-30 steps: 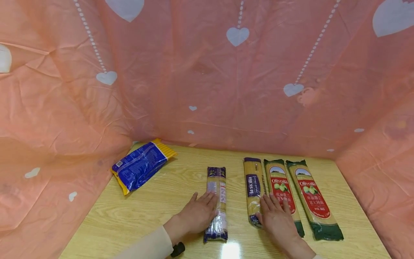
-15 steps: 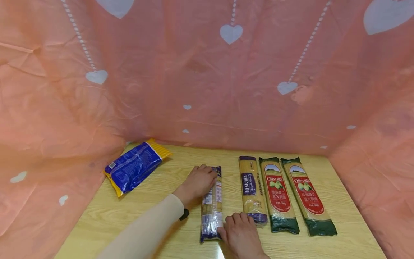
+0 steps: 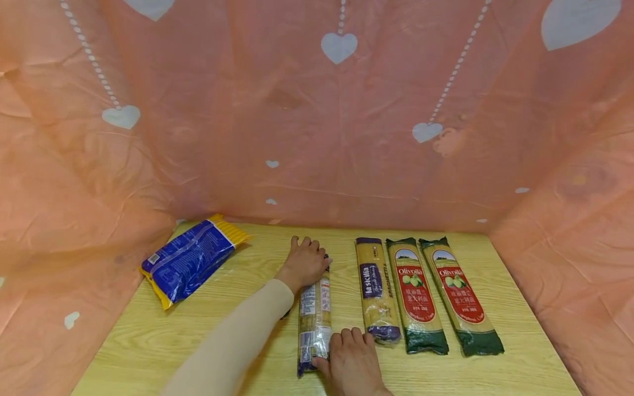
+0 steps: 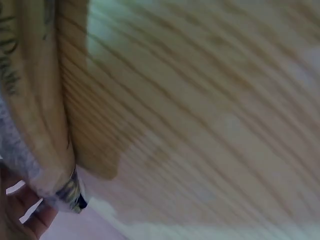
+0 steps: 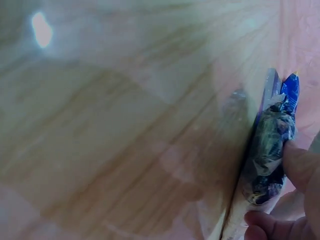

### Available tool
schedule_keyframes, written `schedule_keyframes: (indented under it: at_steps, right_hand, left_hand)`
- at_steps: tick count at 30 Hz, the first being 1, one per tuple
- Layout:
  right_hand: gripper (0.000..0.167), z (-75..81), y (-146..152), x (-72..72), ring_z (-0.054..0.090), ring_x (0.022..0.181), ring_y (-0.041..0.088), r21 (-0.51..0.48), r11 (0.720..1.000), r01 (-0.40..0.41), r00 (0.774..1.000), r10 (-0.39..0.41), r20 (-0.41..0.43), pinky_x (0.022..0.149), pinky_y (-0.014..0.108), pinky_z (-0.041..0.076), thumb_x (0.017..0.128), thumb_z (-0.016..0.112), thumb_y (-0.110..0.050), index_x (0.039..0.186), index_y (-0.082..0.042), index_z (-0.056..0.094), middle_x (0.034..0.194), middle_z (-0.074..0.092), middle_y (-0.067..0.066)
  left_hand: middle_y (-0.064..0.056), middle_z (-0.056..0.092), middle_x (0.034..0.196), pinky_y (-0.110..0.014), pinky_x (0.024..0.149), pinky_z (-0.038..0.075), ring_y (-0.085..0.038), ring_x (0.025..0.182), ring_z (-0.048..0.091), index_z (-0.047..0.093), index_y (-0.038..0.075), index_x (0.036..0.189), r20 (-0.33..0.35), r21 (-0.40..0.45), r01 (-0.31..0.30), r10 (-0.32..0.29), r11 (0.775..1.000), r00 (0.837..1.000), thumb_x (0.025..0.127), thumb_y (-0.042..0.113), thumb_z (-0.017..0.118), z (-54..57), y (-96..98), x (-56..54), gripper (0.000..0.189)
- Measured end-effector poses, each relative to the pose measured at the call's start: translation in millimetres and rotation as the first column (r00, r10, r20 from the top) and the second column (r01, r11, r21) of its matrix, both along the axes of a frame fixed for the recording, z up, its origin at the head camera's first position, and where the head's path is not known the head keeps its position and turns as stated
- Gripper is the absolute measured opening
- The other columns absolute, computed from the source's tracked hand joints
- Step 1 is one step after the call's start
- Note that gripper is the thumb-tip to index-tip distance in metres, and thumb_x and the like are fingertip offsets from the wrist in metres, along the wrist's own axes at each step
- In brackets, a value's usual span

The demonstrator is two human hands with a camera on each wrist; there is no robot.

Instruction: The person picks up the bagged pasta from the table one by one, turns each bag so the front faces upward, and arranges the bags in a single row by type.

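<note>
A see-through spaghetti packet with purple ends (image 3: 314, 319) lies lengthwise in the middle of the table, its label and barcode side up. At its far end my left hand (image 3: 304, 264) grips it, covering most of that end. In the left wrist view, fingers (image 4: 40, 220) curl at the packet's tip (image 4: 70, 192). My right hand (image 3: 354, 360) holds the near end, thumb on the wrapper. The right wrist view has the thumb (image 5: 300, 165) and fingers on either side of the crumpled dark end (image 5: 267, 160).
To the right lie a la sicilia spaghetti packet (image 3: 377, 291) and two red-labelled Olivoila packets, one nearer (image 3: 416, 297) and one farther right (image 3: 460, 297). A blue and yellow packet (image 3: 190, 261) lies at the back left. Pink heart-patterned cloth (image 3: 297, 110) encloses the table (image 3: 163, 341).
My left hand has slid from the packet's middle to its far end. The right hand has left the la sicilia and Olivoila packets for the near end. The head view has shifted slightly.
</note>
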State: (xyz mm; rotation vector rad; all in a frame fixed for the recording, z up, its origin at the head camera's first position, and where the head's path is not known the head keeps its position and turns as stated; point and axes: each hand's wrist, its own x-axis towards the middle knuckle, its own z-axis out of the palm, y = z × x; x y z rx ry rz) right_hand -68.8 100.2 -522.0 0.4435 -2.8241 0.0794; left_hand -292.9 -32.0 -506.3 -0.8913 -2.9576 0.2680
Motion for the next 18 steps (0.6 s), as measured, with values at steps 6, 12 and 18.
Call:
schedule_keyframes:
  at_steps: [6, 12, 18]
  right_hand:
    - [0.058, -4.0, 1, -0.8, 0.039, 0.068, 0.017, 0.015, 1.000, -0.006, 0.999, 0.006, -0.042, 0.067, 0.033, 0.026, 0.091, 0.065, -0.072, 0.075, -0.018, 0.049, 0.071, 0.041, -0.003]
    - [0.057, -6.1, 2, -0.9, 0.039, 0.069, 0.017, -0.001, 1.000, -0.010, 0.998, 0.010, -0.062, 0.068, 0.033, 0.027, 0.091, 0.067, -0.071, 0.076, -0.018, 0.050, 0.071, 0.041, -0.003]
    - [0.056, -6.3, 5, -0.5, 0.040, 0.070, 0.017, -0.047, 0.999, -0.005, 1.000, 0.004, -0.018, 0.068, 0.033, 0.028, 0.093, 0.064, -0.071, 0.077, -0.019, 0.051, 0.073, 0.042, -0.004]
  left_hand:
    - [-0.006, 0.061, 0.140, -0.067, 0.119, 0.027, -0.032, 0.140, 0.046, 0.068, 0.020, 0.138, 0.066, 0.004, -0.072, 0.071, 0.997, 0.995, 0.115, 0.050, 0.031, -3.9, 6.7, -0.7, 0.053]
    - [-0.011, 0.060, 0.142, -0.066, 0.120, 0.024, -0.035, 0.142, 0.045, 0.066, 0.013, 0.138, 0.115, 0.106, -0.152, 0.139, 0.983, 0.983, 0.113, 0.053, 0.035, -3.6, 11.7, 3.4, 0.057]
    - [-0.013, 0.061, 0.130, -0.065, 0.118, 0.026, -0.035, 0.133, 0.049, 0.063, 0.007, 0.130, 0.033, 0.219, -0.111, 0.106, 0.969, 0.994, 0.113, 0.050, 0.035, -2.4, 12.4, 3.8, 0.053]
